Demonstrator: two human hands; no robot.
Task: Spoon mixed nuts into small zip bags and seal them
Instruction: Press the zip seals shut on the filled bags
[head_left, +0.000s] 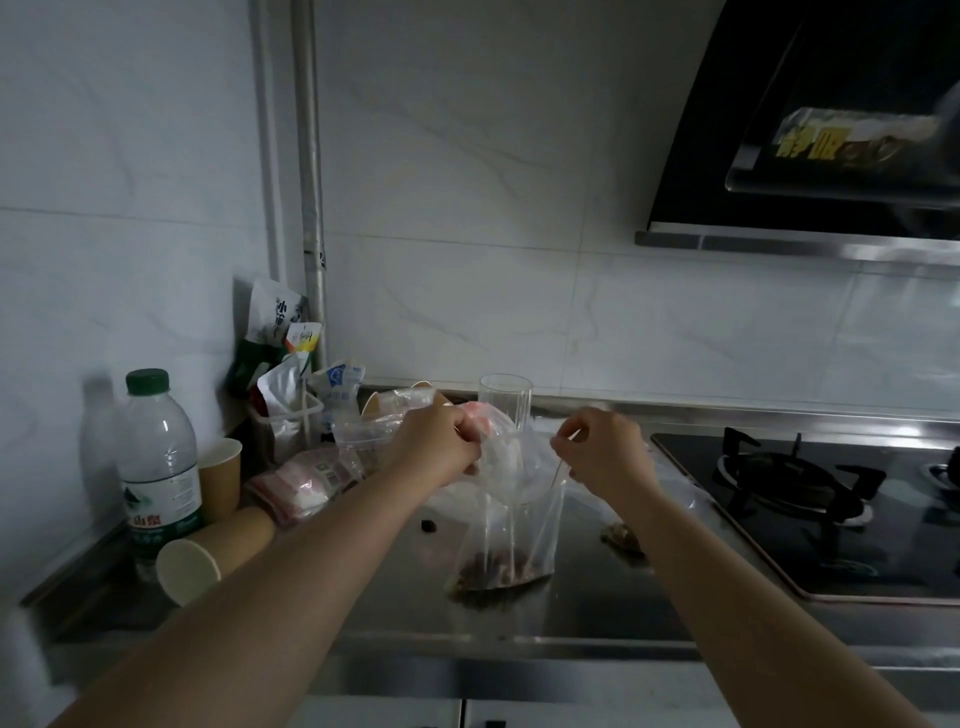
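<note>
Both hands raised over bench, left hand & right hand each pinching zip bag top corners, nuts at bottom.

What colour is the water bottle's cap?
Dark green cap, seen in the head view.

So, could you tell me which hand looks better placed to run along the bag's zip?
Probably the right hand: it pinches only the zip bag top, while the left hand also grips pink plastic.
</note>
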